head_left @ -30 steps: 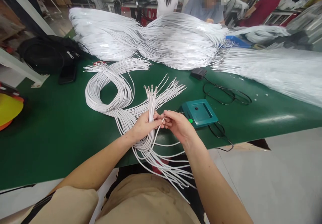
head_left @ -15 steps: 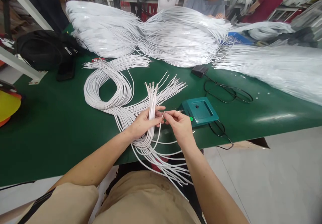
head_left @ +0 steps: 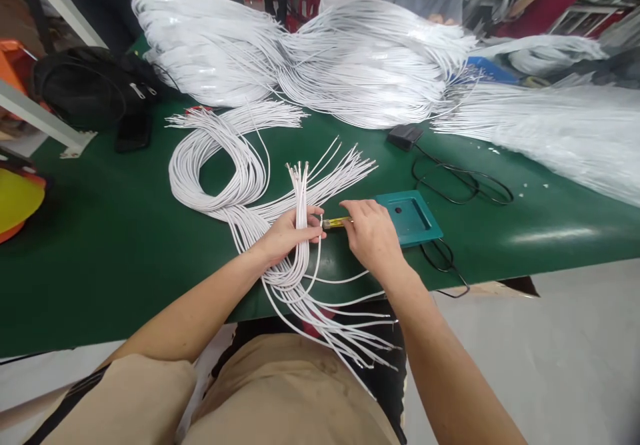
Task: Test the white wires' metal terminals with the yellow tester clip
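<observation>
My left hand (head_left: 287, 235) is closed around a folded bundle of white cables (head_left: 302, 198), whose metal-tipped ends point up above the fingers. One single white cable (head_left: 319, 245) stands apart from the bundle, its end held at the left fingertips. My right hand (head_left: 374, 235) is closed on a slim yellow tool (head_left: 337, 222) with a metallic tip. That tip points left and meets, or nearly meets, the single cable's end; which cannot be told. Just behind the right hand sits a teal device (head_left: 413, 218) with a recessed top, partly hidden by the hand.
A coiled cable bundle (head_left: 215, 198) lies left of my hands on the green table (head_left: 100, 252). Large piles of white cables (head_left: 360, 72) stretch across the back. A black pedal-like box (head_left: 404, 136) trails a cord. A black bag (head_left: 80, 88) and phone (head_left: 133, 132) lie at left. People sit beyond.
My right hand has left the single cable's end and moved slightly right, where it now has the yellow tool. My left hand keeps the bundle. The view has shifted a little.
</observation>
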Motion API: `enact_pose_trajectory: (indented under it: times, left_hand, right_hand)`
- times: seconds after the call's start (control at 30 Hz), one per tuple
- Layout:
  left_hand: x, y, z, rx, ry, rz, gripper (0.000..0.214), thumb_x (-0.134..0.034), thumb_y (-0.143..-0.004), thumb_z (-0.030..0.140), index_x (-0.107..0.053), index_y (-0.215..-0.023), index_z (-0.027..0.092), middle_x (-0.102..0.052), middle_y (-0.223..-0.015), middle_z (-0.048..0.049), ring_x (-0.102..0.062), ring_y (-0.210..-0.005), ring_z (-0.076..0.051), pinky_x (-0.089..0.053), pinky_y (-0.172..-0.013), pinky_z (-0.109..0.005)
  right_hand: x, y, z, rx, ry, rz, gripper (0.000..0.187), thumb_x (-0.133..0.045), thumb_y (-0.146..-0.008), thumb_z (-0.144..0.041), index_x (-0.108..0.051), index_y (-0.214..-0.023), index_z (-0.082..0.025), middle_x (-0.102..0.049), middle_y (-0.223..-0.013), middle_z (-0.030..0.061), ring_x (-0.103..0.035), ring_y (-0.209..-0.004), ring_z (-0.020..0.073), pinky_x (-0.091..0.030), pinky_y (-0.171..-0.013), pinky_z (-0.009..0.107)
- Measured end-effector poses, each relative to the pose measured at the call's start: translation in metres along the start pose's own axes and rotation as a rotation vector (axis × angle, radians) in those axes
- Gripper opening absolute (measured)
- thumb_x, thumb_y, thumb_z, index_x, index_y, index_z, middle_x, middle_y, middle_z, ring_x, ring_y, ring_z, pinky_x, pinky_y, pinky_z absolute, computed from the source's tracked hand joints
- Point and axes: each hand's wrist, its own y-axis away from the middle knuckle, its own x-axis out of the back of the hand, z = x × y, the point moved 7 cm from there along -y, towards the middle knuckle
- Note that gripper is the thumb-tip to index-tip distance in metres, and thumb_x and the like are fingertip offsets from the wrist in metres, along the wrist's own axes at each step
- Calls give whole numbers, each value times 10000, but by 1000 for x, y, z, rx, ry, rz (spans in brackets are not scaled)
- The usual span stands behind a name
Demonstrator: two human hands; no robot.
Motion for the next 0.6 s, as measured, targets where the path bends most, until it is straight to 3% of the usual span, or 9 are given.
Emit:
enact_pose_trajectory:
  times: [0.17, 0.6]
  left_hand:
    - [5, -4, -3, -16, -151, 30, 401, -742, -687, 173, -612, -1066, 162, -615, -777, 12, -703, -749, -171, -525, -772, -326]
    - [13, -15, -14, -37, -280, 78, 378, -744, -657, 167, -594, -1004, 155, -698, -723, -17, -694, -684, -185, -527, -769, -365]
  right_hand:
    - [-9, -9, 9, 58, 40, -193, 162, -509, -848, -95, -637, -917, -168, -707, -832, 68, -580, -841, 227, -330, -892, 360]
    - [-10, -18, 15, -17, 52, -191, 128, -557, -785, -90, -648, -790, -181, -653, -724, 83, -508, -819, 245, -322, -694, 349]
